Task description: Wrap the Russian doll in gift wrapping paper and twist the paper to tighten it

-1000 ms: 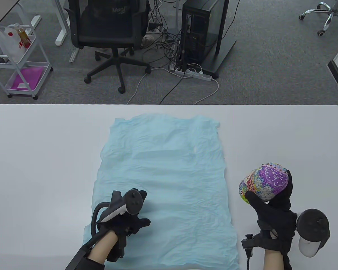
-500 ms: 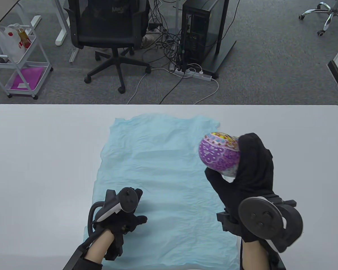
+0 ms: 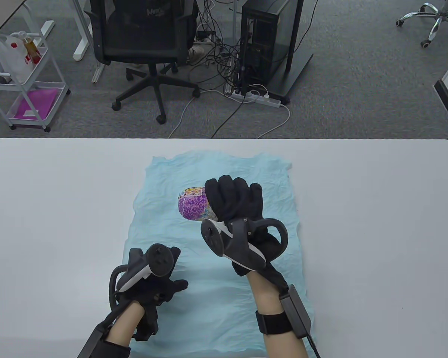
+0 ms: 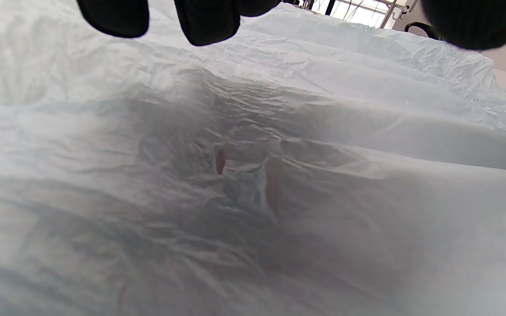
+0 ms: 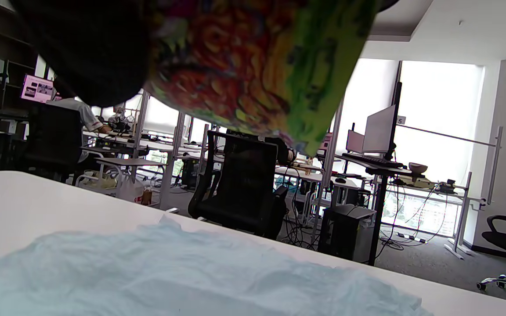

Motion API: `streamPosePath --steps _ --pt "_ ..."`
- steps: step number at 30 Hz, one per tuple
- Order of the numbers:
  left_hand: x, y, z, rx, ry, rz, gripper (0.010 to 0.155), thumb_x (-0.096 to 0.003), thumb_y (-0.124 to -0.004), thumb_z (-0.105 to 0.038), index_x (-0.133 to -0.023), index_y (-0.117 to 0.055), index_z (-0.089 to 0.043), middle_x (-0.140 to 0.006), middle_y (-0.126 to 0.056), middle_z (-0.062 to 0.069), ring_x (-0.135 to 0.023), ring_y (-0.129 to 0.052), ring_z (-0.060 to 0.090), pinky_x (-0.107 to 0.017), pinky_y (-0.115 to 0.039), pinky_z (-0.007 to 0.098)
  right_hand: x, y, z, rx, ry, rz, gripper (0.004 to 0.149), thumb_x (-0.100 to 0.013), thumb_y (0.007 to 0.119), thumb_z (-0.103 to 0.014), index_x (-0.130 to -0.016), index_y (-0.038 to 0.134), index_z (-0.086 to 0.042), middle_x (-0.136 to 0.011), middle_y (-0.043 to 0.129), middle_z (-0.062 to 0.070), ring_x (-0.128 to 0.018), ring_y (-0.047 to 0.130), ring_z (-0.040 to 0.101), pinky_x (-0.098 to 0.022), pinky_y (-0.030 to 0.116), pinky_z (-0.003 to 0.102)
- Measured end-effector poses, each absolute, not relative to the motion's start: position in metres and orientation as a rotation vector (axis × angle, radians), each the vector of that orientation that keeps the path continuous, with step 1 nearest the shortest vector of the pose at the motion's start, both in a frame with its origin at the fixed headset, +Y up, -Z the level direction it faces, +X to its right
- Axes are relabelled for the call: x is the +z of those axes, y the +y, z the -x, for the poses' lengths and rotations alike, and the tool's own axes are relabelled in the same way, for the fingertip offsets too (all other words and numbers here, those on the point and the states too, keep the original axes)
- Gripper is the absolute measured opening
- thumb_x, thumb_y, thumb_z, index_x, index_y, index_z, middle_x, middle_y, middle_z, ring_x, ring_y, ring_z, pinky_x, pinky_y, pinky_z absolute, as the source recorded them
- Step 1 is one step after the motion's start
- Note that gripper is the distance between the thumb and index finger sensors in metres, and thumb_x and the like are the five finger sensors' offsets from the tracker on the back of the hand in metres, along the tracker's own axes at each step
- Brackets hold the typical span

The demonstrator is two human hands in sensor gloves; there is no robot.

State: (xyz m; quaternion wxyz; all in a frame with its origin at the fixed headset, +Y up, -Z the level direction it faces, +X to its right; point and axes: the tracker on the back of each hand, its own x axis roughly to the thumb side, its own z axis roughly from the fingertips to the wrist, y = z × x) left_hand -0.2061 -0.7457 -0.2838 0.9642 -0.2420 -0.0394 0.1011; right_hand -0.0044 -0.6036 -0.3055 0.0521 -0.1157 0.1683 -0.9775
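A crumpled light blue sheet of wrapping paper (image 3: 194,175) lies flat on the white table (image 3: 377,209). Above its middle my right hand (image 3: 224,199) grips the colourful Russian doll (image 3: 192,205), whose purple patterned end sticks out to the left of my fingers. In the right wrist view the doll (image 5: 253,66) hangs above the paper (image 5: 182,276), clear of it. My left hand (image 3: 160,283) lies on the paper's near left part, fingers loosely bent. Its fingertips (image 4: 207,19) hover just above the paper (image 4: 253,175) and hold nothing.
Beyond the table's far edge stand a black office chair (image 3: 142,41), a computer tower (image 3: 268,41) with loose cables, and a white trolley (image 3: 22,78) at the far left. Bare table surface flanks the paper on both sides.
My right hand has carried the doll from the table's right side leftward over the middle of the paper and turned palm down. My left hand slid slightly toward the near left.
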Motion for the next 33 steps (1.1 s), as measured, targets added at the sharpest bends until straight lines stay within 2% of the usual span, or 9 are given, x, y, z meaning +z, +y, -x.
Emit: streamPosePath --steps 3,7,14,24,33 --pt "-0.285 -0.746 0.208 0.211 -0.071 0.490 0.089 -0.0321 -0.067 -0.067 -0.105 -0.023 -0.040 -0.118 -0.028 -0.003 -0.115 -0.052 0.027 -0.078 -0.054 0.059 -0.315 -0.637 0.011 -2.947 0.406 0.385 0.101 -0.038 0.092 -0.058 -0.110 0.027 -0.031 -0.120 0.043 -0.002 -0.112 0.060 0.028 -0.083 0.045 0.062" --pt "-0.286 -0.747 0.210 0.213 -0.063 0.493 0.089 -0.0322 -0.067 -0.067 -0.105 -0.023 -0.040 -0.118 -0.028 -0.003 -0.115 -0.052 0.027 -0.078 -0.054 0.059 -0.325 -0.666 0.017 -2.942 0.280 0.402 0.101 -0.038 0.092 -0.058 -0.110 0.027 -0.031 -0.120 0.043 -0.002 -0.112 0.060 0.028 -0.083 0.045 0.062" --pt "-0.286 -0.746 0.210 0.212 -0.062 0.497 0.089 -0.0322 -0.067 -0.067 -0.105 -0.024 -0.039 -0.118 -0.029 -0.003 -0.115 -0.052 0.027 -0.078 -0.054 0.059 -0.340 -0.702 0.026 -2.908 0.085 0.392 0.099 -0.039 0.092 -0.058 -0.110 0.028 -0.032 -0.120 0.042 -0.003 -0.113 0.059 0.027 -0.084 0.044 0.062" --pt "-0.287 -0.746 0.210 0.215 -0.076 0.491 0.089 -0.0321 -0.067 -0.067 -0.105 -0.024 -0.040 -0.118 -0.029 -0.003 -0.115 -0.053 0.027 -0.078 -0.054 0.059 -0.357 -0.731 0.036 -2.862 -0.079 0.326 0.098 -0.041 0.091 -0.058 -0.110 0.025 -0.033 -0.122 0.040 -0.004 -0.114 0.057 0.026 -0.085 0.042 0.061" --pt "-0.287 -0.745 0.210 0.215 -0.080 0.493 0.089 -0.0323 -0.067 -0.067 -0.105 -0.024 -0.040 -0.118 -0.029 -0.003 -0.115 -0.053 0.027 -0.078 -0.054 0.059 -0.359 -0.737 0.040 -2.854 -0.141 0.326 0.098 -0.041 0.091 -0.058 -0.110 0.026 -0.034 -0.122 0.039 -0.005 -0.114 0.056 0.026 -0.086 0.040 0.061"
